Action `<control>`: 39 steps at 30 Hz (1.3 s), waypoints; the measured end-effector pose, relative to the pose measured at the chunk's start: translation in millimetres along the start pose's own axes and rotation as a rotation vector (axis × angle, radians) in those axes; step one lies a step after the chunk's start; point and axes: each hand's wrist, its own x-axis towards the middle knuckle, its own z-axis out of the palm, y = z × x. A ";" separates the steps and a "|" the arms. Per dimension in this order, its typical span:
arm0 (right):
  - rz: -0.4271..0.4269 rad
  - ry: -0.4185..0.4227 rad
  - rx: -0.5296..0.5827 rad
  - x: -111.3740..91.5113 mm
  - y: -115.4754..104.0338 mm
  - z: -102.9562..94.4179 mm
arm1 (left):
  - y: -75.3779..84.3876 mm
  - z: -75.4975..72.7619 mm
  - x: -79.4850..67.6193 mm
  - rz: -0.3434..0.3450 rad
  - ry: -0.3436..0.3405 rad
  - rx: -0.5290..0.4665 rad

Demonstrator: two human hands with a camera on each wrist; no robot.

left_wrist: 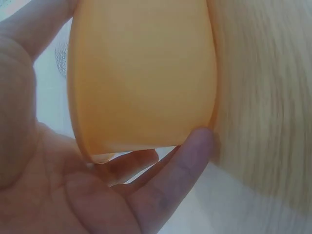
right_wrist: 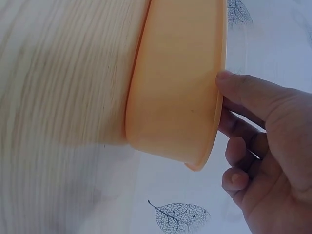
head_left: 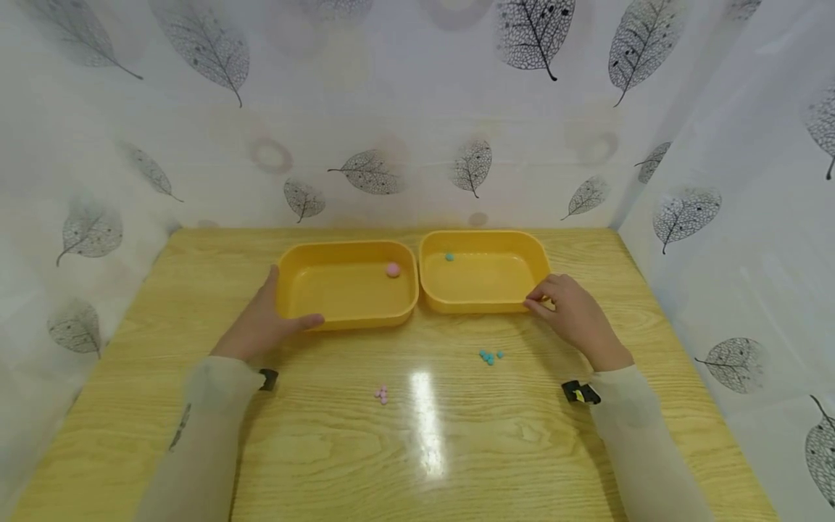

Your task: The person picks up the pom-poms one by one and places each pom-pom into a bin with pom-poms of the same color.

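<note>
Two yellow plastic trays stand side by side on the table. My left hand [head_left: 264, 319] spans the front left corner of the left tray [head_left: 355, 320], thumb along the front wall and fingers round the left end. In the left wrist view, fingertips [left_wrist: 199, 139] press the end wall near its base. A pink ball [head_left: 393, 270] lies inside this tray near its right end. At the right tray [head_left: 472, 307], my right hand [head_left: 577, 319] pinches the rim of the front right corner between thumb and fingers. One small teal piece [head_left: 449, 257] lies inside, at the back left.
A small cluster of teal pieces [head_left: 489, 358] lies on the wooden table [head_left: 313, 449] before the right tray. Several pink pieces [head_left: 383, 394] sit closer to me, left of a bright reflection. Leaf-print sheeting [head_left: 404, 109] hangs behind the table and along both sides.
</note>
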 end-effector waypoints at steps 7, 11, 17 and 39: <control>0.031 -0.013 -0.008 -7.5 10.7 -9.3 | 8.7 10.3 2.7 0.019 0.029 -0.057; 0.048 -0.018 -0.008 -13.7 19.5 -12.8 | 12.7 13.8 3.7 0.034 0.041 -0.076; 0.067 -0.017 0.010 -20.0 25.9 -14.8 | 13.6 18.0 5.8 0.051 0.046 -0.076; 0.054 -0.060 0.005 -15.9 14.3 -17.9 | 14.9 16.5 1.2 0.027 0.028 -0.079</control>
